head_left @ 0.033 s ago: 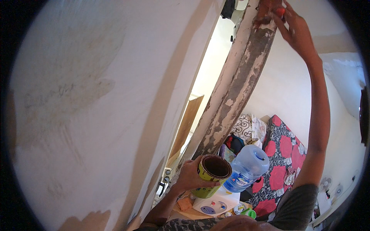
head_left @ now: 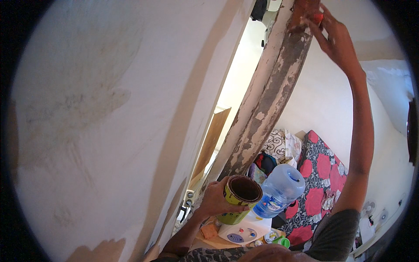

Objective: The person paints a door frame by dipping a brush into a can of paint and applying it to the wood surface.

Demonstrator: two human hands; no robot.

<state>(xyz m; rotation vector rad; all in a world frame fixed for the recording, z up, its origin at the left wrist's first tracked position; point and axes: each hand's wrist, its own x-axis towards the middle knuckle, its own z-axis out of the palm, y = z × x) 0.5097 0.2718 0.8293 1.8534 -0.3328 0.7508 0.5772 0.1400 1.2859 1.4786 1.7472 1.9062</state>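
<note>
My left hand point(head_left: 214, 201) is wrapped round a yellow-green paint can point(head_left: 233, 217), held upright with its open top toward me. Dark brown paint coats the can's rim and inside. Raised high at the upper right, my right hand point(head_left: 334, 37) is closed on a paintbrush with a red handle point(head_left: 318, 17); its bristles are blurred and mostly hidden by the fingers. The brush is against the top of a worn wooden door frame point(head_left: 286, 65). Fresh reddish-brown covers that upper part, while peeling, patchy old paint shows below it.
Below the can stands a white water dispenser point(head_left: 244, 230) with a large clear bottle point(head_left: 281, 192) on top. Behind it lies a mattress point(head_left: 315, 170) with red flowers, beside piled fabrics point(head_left: 277, 142). A smudged white surface point(head_left: 109, 131) fills the left. A green lid point(head_left: 284, 243) lies near the dispenser.
My right hand and the paintbrush have shifted slightly downward on the door frame. My left hand and the can have stayed in place.
</note>
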